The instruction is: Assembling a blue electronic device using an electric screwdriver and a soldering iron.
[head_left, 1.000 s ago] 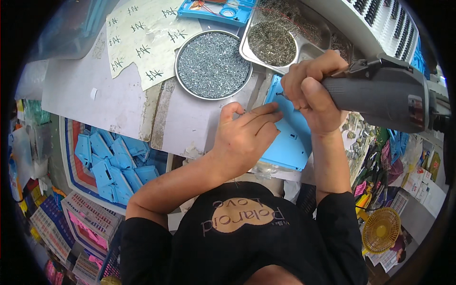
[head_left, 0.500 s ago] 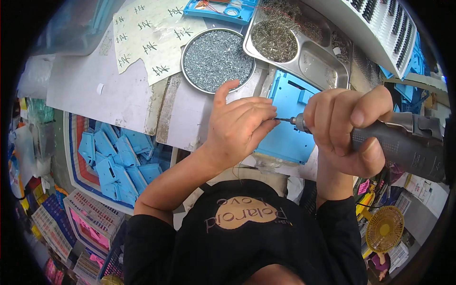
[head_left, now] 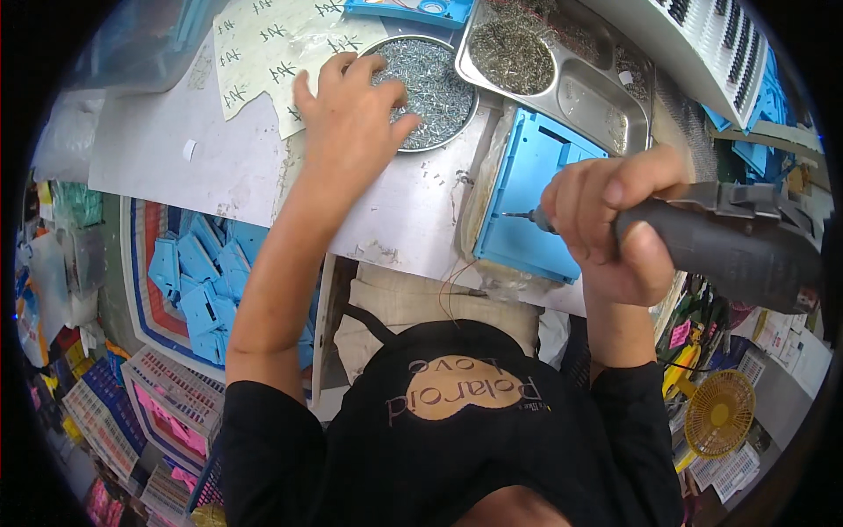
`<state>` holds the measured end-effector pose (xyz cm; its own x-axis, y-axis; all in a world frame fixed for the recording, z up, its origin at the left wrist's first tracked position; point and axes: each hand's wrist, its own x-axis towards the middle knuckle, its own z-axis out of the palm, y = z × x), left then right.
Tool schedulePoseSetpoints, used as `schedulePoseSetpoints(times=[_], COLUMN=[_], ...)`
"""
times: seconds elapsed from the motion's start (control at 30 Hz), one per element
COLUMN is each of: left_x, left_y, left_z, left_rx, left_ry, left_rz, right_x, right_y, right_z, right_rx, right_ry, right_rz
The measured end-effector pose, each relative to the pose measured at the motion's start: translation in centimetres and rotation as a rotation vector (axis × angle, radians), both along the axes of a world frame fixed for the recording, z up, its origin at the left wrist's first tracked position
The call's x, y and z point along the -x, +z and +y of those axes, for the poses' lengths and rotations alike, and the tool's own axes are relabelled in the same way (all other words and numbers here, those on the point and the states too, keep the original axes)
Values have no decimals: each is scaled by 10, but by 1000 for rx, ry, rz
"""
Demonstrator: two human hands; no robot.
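My right hand (head_left: pixel 606 230) is wrapped round a dark electric screwdriver (head_left: pixel 733 250). Its thin bit points left, above a flat light-blue plastic panel (head_left: pixel 527 250) that lies on the bench. No screw can be made out on the bit tip. At the left edge of a round metal dish (head_left: pixel 457 139), my left hand (head_left: pixel 349 123) has its fingers spread and bent, the tips over the small silver screws (head_left: pixel 430 79) inside. I see nothing held in it. Part of the dish is hidden behind that hand.
A compartmented steel tray (head_left: pixel 597 104) with small metal parts stands behind the panel. A white rack (head_left: pixel 702 66) with black pieces rises at far right. Blue panels (head_left: pixel 206 290) fill a crate at left below the bench. Marked paper (head_left: pixel 255 66) lies left of the dish.
My left hand has moved from the screwdriver's bit, leftward and away from me, to the dish, its fingers spreading. The screwdriver stays in my right hand, shifted slightly left.
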<state>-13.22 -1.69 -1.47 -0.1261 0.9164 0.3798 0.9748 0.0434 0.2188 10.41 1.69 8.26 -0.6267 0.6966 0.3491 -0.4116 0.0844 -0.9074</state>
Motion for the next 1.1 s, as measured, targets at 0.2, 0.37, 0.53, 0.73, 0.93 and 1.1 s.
schedulePoseSetpoints(times=[0.2, 0.37, 0.53, 0.73, 0.93, 1.1], left_x=[2, 3, -2, -47, -61, -65], left_y=[-4, -17, -1, 22, 20, 21], left_z=[0, 13, -3, -50, -69, -70], left_rx=[-98, -178, -38, -36, -32, 7], left_ry=[-98, -80, -213, -457, -468, -482], left_rz=[-102, -17, -162, -377, -630, -687], right_x=[3, 7, 4, 5, 4, 6], right_y=[-4, -11, -22, -6, 17, 15], right_z=[-13, -17, -16, -9, -9, -21], right_rx=[2, -42, -255, -110, -76, -25], right_ry=[-74, -34, -25, -1, 72, 28], right_rz=[-117, -208, -347, -146, 21, -16])
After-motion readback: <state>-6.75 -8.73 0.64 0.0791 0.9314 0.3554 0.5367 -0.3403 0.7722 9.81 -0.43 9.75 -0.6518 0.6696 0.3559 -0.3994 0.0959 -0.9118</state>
